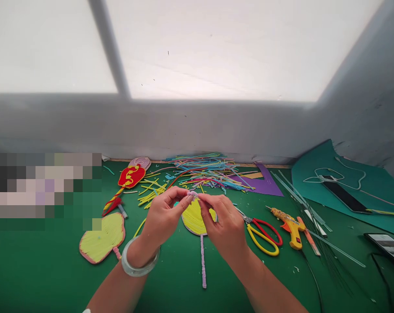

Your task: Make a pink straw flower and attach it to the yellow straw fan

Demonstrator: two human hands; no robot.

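My left hand (164,217) and my right hand (225,222) meet in front of me, fingertips pinched on a short, curled lilac pipe cleaner (192,194). Part of that piece is hidden by the fingers. Just below and behind it lies a round yellow fan shape (194,221) with a lilac edge, its top partly covered by my hands. Its lilac-wrapped handle (203,263) points toward me on the green table. To the right of my right hand are scissors (265,237) with one red and one yellow handle.
Loose pipe cleaners (203,167) are heaped at the back beside purple sheets (270,184). A yellow glue gun (293,228), clear glue sticks (340,250) and phones (343,195) lie right. At left are a yellow-green fan (102,239) and a red piece (131,176); a blurred patch covers the far left.
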